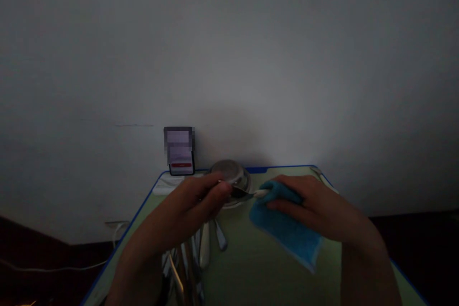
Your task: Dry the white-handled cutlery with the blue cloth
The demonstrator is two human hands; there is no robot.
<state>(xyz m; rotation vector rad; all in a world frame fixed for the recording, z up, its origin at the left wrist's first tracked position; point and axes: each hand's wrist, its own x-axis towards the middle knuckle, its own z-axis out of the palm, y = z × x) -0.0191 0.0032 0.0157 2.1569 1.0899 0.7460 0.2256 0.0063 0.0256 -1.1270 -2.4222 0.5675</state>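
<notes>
A piece of cutlery (261, 193) with a dark metal end and a whitish handle is held level between my two hands. My left hand (201, 198) pinches its metal end between thumb and fingers. The dim light hides whether that end is a spoon, fork or blade. Wrapped around the handle is a blue cloth (292, 234), gripped by my right hand (304, 203), with a loose corner hanging down. Just behind the cutlery, a round metal bowl (229, 172), seemingly upside down, stands on the table, partly covered by my left fingers.
Several pieces of cutlery (184, 267) lie at the left, partly under my left forearm, beside a pale handle (204, 246) and a metal handle end (221, 238). A phone (181, 155) leans on the wall behind the blue-edged green table (251, 267). Another utensil (316, 171) lies back right.
</notes>
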